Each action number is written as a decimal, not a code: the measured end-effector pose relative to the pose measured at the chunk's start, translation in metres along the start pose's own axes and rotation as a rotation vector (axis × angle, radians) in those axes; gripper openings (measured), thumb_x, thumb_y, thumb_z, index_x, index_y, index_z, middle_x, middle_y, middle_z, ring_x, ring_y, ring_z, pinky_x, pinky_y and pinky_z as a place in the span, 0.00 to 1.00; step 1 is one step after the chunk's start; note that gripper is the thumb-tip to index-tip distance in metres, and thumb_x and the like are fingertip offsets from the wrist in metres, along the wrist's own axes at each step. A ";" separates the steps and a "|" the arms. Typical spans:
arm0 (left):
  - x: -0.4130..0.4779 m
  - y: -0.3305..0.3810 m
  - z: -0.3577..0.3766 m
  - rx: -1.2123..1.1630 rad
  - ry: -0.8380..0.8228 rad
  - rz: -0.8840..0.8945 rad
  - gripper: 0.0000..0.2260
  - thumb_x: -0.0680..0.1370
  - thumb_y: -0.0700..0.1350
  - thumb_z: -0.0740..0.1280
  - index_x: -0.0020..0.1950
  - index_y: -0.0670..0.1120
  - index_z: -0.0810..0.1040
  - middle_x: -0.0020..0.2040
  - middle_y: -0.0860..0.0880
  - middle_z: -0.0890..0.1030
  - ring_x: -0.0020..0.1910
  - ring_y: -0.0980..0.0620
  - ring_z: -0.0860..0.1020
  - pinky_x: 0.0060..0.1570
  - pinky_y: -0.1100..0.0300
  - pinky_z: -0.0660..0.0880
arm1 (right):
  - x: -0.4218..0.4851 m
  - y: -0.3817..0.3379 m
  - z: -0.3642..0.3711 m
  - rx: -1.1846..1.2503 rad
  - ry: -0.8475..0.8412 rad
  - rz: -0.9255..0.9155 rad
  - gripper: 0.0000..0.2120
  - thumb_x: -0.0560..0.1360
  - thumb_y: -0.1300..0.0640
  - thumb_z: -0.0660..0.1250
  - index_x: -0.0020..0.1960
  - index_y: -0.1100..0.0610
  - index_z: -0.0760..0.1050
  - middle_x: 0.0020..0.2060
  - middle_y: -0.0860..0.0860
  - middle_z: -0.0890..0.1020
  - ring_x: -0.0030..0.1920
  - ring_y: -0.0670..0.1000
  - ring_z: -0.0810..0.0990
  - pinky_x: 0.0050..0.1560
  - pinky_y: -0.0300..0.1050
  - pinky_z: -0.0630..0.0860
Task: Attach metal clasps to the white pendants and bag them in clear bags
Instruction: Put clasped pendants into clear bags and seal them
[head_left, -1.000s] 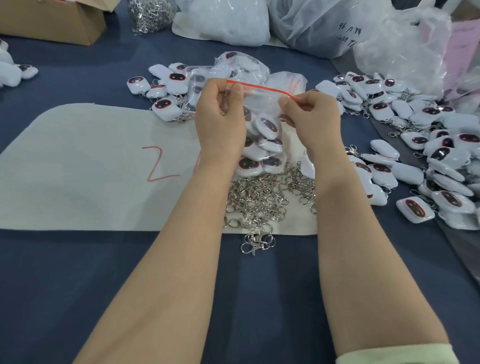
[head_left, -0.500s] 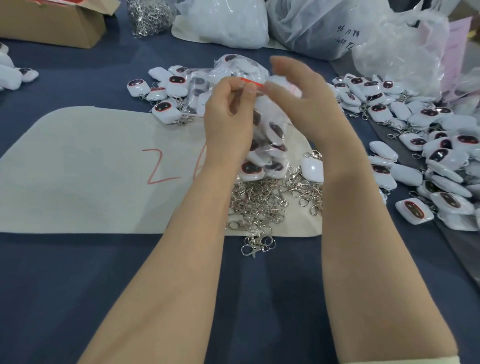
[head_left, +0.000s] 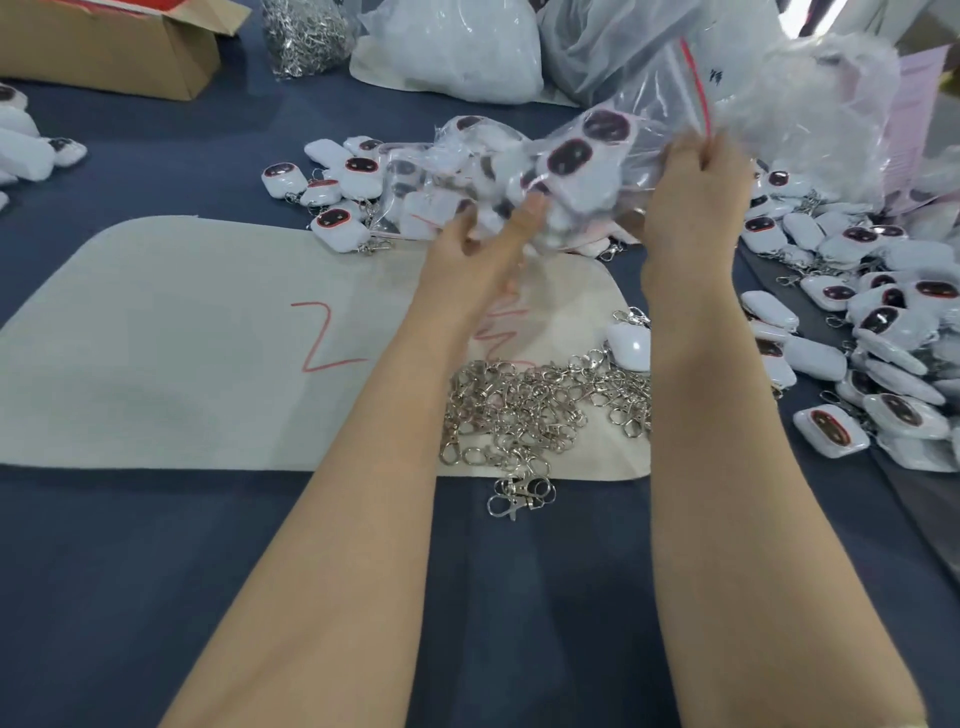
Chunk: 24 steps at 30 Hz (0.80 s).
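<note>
Over the blue table (head_left: 156, 571), right hand (head_left: 696, 192) pinches the clear bag (head_left: 597, 150), left hand (head_left: 478, 249) seemingly supporting it.

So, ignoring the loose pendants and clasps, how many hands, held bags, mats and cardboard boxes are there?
hands (left hand, right hand): 2
clear bag held up: 1
mat: 1
cardboard box: 1
total: 5

We're seeing a table (head_left: 156, 597) in dark blue cloth carrying a beige mat (head_left: 182, 364) with red marks. Clasps (head_left: 530, 410) are piling on the mat's near right corner, a few spilling onto the cloth, one pendant (head_left: 631, 348) lying just beside them. More pendants are heaping at right (head_left: 857, 332), mid-far (head_left: 337, 202) and left edge (head_left: 26, 150). A box (head_left: 104, 52), a wire heap (head_left: 306, 31) and plastic sacks (head_left: 457, 52) are sitting along the far side.
</note>
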<state>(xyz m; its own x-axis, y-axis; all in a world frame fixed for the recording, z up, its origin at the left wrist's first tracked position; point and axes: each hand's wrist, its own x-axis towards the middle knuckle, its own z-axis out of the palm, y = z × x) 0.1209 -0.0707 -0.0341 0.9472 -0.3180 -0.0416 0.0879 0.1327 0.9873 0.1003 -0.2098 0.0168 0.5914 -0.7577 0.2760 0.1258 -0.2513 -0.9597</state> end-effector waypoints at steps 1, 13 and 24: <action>-0.001 -0.001 0.002 -0.051 -0.052 -0.052 0.27 0.75 0.56 0.68 0.69 0.44 0.67 0.57 0.48 0.82 0.52 0.52 0.82 0.54 0.54 0.78 | 0.000 0.002 0.002 0.102 -0.034 0.128 0.12 0.82 0.61 0.55 0.40 0.56 0.68 0.40 0.52 0.73 0.38 0.50 0.78 0.39 0.45 0.82; 0.006 0.001 -0.016 -0.504 0.109 -0.172 0.14 0.73 0.41 0.72 0.57 0.40 0.77 0.39 0.47 0.85 0.34 0.52 0.83 0.36 0.60 0.80 | -0.011 0.031 -0.014 0.348 -0.680 0.680 0.29 0.68 0.40 0.73 0.62 0.56 0.75 0.56 0.56 0.83 0.53 0.60 0.83 0.50 0.56 0.81; 0.011 0.005 -0.014 -0.596 0.186 -0.082 0.20 0.80 0.60 0.57 0.55 0.45 0.78 0.43 0.48 0.85 0.38 0.53 0.83 0.40 0.61 0.79 | -0.023 0.028 0.014 0.528 -0.687 0.706 0.12 0.75 0.57 0.69 0.56 0.61 0.78 0.56 0.59 0.82 0.56 0.60 0.81 0.57 0.58 0.78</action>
<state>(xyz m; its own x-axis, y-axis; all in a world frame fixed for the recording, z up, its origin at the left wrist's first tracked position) 0.1364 -0.0602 -0.0317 0.9633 -0.1875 -0.1922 0.2681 0.6327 0.7265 0.1011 -0.1907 -0.0172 0.9579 -0.0943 -0.2711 -0.1861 0.5149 -0.8368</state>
